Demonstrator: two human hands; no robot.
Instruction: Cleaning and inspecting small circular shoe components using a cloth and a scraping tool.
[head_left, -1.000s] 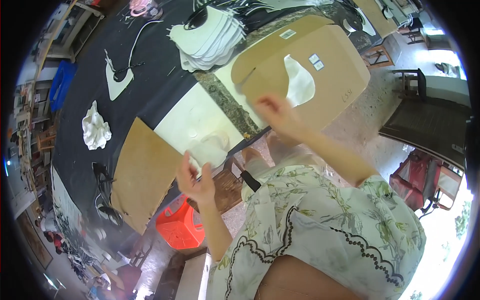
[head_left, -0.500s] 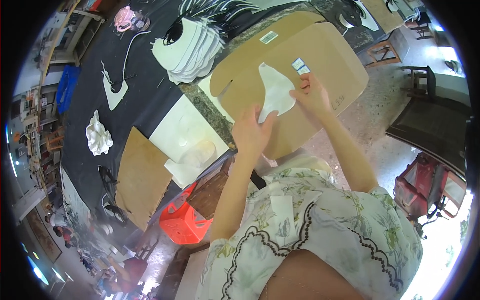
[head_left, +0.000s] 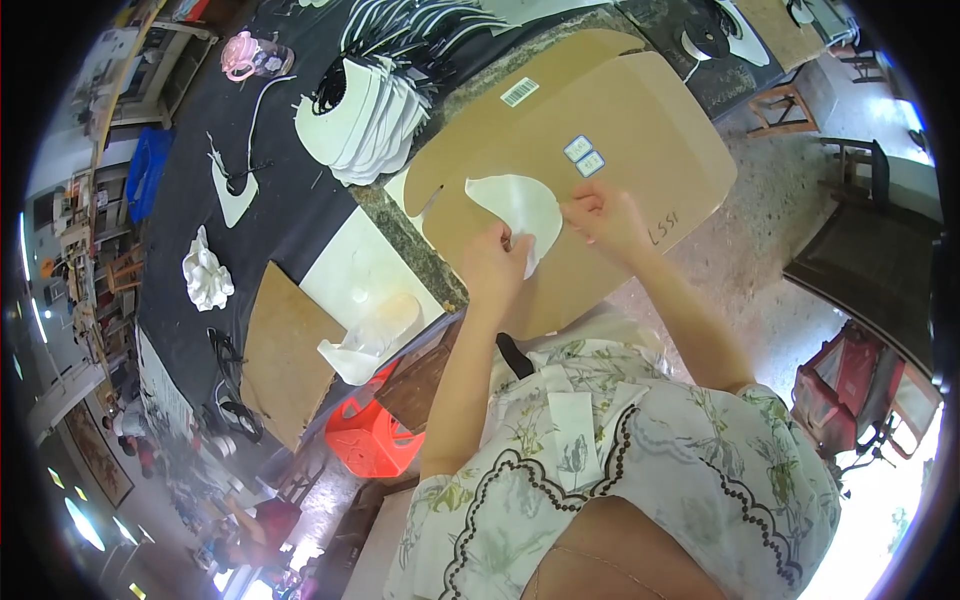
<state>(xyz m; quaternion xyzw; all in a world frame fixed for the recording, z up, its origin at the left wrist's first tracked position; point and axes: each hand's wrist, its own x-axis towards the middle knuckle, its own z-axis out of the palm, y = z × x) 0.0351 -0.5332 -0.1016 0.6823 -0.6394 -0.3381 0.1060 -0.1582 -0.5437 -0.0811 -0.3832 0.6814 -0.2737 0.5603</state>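
Note:
My left hand (head_left: 495, 262) pinches a thin white curved piece (head_left: 522, 203) by its lower end, thumb on top. The piece is broad at the right and narrows to a tip at the upper left. Under it lies a large brown cardboard sheet (head_left: 640, 110). My right hand (head_left: 610, 222), slightly blurred, has its fingers drawn together at the piece's right edge. Whether something thin is between those fingertips, I cannot make out. Two small blue-edged labels (head_left: 583, 156) are on the cardboard just beyond my right hand.
A stack of white curved pieces (head_left: 365, 120) stands on the black-covered table (head_left: 290, 215) at the far left. Nearer are a white sheet (head_left: 370, 262), a translucent crumpled piece (head_left: 375, 340), brown board (head_left: 290, 350) and crumpled white paper (head_left: 207, 272). A red stool (head_left: 372, 438) stands below the table edge.
The white piece has turned counterclockwise, its tip swinging to the left. My left hand now grips its lower end with curled fingers, and my right hand has moved a little down and left.

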